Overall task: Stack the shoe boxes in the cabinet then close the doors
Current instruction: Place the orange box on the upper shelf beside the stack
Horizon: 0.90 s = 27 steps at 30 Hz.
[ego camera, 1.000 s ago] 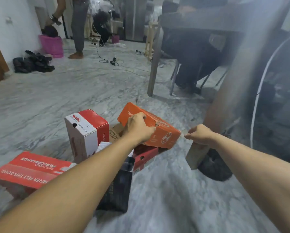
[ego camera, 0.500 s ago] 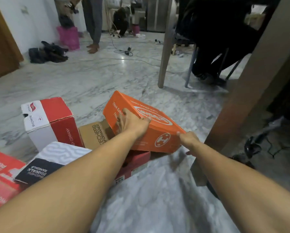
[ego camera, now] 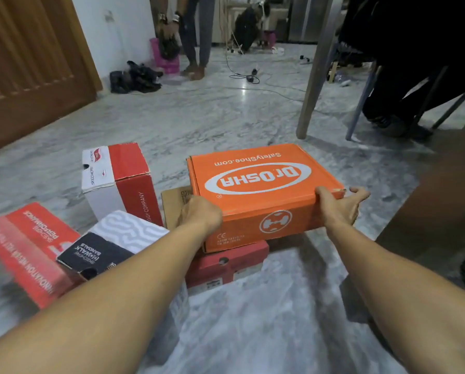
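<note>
Both arms reach forward, the left hand [ego camera: 200, 215] clamped on the near left corner of the orange shoe box [ego camera: 258, 195] and the right hand [ego camera: 339, 205] on its near right corner, thumb on the lid, fingers curled round the side. The box sits level over a red box [ego camera: 226, 265], right of the red-and-white box [ego camera: 118, 182]. Half a second ago it was tilted, the left hand flat on its lid.

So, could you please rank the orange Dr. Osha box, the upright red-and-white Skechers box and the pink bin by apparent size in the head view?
1. Orange Dr. Osha box.
2. Upright red-and-white Skechers box.
3. Pink bin, though it stands far from the camera.
</note>
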Tool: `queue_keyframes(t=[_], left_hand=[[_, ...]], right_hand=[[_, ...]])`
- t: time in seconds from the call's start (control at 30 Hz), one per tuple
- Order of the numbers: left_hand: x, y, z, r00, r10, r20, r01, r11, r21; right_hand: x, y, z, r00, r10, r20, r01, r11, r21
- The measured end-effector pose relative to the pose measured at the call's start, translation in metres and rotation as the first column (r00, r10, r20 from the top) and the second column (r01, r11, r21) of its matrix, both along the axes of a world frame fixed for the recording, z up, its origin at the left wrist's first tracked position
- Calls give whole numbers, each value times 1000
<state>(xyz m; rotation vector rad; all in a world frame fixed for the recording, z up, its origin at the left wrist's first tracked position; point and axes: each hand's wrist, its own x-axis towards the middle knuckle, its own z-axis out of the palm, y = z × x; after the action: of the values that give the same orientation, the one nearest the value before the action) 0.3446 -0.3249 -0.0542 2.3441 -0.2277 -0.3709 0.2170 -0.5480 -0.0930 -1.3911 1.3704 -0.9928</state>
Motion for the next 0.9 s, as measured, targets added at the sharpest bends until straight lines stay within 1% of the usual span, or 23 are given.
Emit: queue_keyframes(t=[0.13, 0.2, 0.23, 0.33, 0.43, 0.53, 0.7, 0.8, 0.87, 0.9], left_hand=[[-9, 6, 5, 989, 60, -133, -89, 970, -227], [-16, 3, 10, 977, 68, -201, -128, 943, -306], [-20, 2, 14, 975, 71, -209, -140, 932, -335], [-21, -3, 28, 981, 128, -143, -175, 905, -388], [-17, 0, 46, 988, 135, -72, -153, 893, -424], [-11, 10, 75, 989, 151, -7, -136, 871, -471], [0, 44, 138, 987, 155, 33, -111, 823, -557], [2, 72, 173, 986, 167, 30, -119, 809, -575], [2, 95, 193, 982, 182, 55, -118, 807, -579], [4, 108, 201, 983, 181, 41, -124, 808, -576]], right_hand=[[-4, -10, 6, 983, 162, -82, -162, 987, 0], [-9, -13, 6, 970, 227, -88, -225, 974, 35], [-12, -13, 7, 964, 254, -79, -250, 967, 50], [-19, -12, 16, 957, 290, -23, -287, 954, 80], [-22, -5, 40, 954, 295, 47, -298, 953, 62], [-20, 2, 76, 939, 332, 92, -333, 943, -12], [-10, 15, 148, 891, 434, 134, -415, 897, -151], [-3, 24, 193, 834, 545, 88, -529, 834, -154], [1, 32, 222, 751, 659, 48, -650, 750, -122], [4, 35, 235, 698, 716, 27, -710, 696, -105]])
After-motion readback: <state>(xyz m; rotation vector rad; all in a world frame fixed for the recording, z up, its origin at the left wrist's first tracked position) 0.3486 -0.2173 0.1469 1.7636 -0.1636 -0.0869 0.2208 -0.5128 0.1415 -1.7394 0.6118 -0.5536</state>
